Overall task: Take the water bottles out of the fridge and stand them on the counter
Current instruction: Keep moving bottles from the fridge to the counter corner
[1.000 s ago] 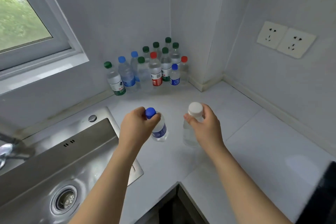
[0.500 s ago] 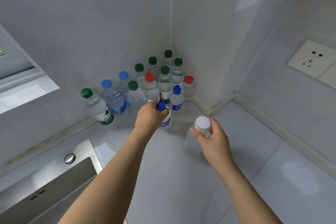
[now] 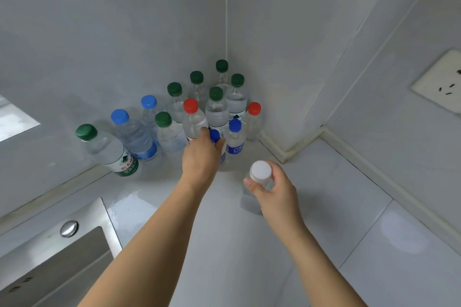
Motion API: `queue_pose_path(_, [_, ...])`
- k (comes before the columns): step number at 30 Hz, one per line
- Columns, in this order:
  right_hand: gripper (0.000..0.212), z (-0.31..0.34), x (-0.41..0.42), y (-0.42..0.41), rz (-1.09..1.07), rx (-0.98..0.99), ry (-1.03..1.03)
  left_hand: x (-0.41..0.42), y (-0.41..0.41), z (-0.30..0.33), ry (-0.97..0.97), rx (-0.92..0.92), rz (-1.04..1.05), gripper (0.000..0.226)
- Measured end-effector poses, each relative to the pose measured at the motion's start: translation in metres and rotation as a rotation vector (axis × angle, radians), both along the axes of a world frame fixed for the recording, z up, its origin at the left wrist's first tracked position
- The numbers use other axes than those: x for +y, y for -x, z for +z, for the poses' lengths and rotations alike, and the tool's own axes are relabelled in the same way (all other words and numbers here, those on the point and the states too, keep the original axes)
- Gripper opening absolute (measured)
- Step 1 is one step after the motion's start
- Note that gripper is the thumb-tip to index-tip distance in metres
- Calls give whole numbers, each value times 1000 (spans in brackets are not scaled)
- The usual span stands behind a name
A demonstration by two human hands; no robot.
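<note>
Several water bottles with green, blue and red caps [image 3: 217, 107] stand clustered in the corner of the white counter [image 3: 324, 207]. My left hand [image 3: 202, 157] is closed around a small blue-capped bottle [image 3: 215, 135] at the front of that cluster, right beside another small blue-capped bottle [image 3: 234, 139]. Most of the held bottle is hidden by the hand. My right hand [image 3: 274, 192] grips a clear white-capped bottle [image 3: 260, 171] by its neck, upright, a little in front of the cluster. Whether either bottle's base touches the counter I cannot tell.
A steel sink [image 3: 50, 264] with a round button lies at lower left. Tiled walls close the corner behind the bottles. A wall socket [image 3: 439, 82] sits on the right wall. A bright window ledge [image 3: 15, 119] shows at far left.
Both hands moved forward toward the corner, carrying their bottles. The left hand's blue-capped bottle has reached the front of the cluster. The view has tilted closer to the corner.
</note>
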State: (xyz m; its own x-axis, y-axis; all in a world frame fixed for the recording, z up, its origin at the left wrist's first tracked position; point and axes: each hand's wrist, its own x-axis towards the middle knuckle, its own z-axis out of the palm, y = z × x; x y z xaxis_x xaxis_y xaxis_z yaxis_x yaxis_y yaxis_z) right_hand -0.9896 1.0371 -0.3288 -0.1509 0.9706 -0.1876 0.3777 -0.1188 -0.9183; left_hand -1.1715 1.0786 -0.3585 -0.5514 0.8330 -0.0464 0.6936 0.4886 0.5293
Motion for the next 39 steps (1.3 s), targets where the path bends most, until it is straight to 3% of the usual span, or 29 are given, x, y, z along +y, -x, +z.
queue_pose_path(5, [36, 2, -6, 2, 50, -18, -31, -13, 7, 15, 71, -26, -27, 44])
queue_pose_path(11, [35, 7, 0, 34, 195, -74, -99, -76, 40, 19, 177, -91, -147, 20])
queue_pose_path(14, [44, 9, 7, 62, 275, -124, -150, -102, 37, -2, 330, -272, -198, 44])
queue_pose_path(19, [50, 7, 18, 99, 384, -230, -248, -104, 28, -25, 331, -373, -83, 71])
queue_pose_path(26, [48, 1, 39, 129, 441, -246, -292, -78, 35, -40, 191, -288, 117, 47])
queue_pose_path(39, [63, 4, 36, 116, 416, -238, -294, -72, 35, -44, 181, -341, 119, 41])
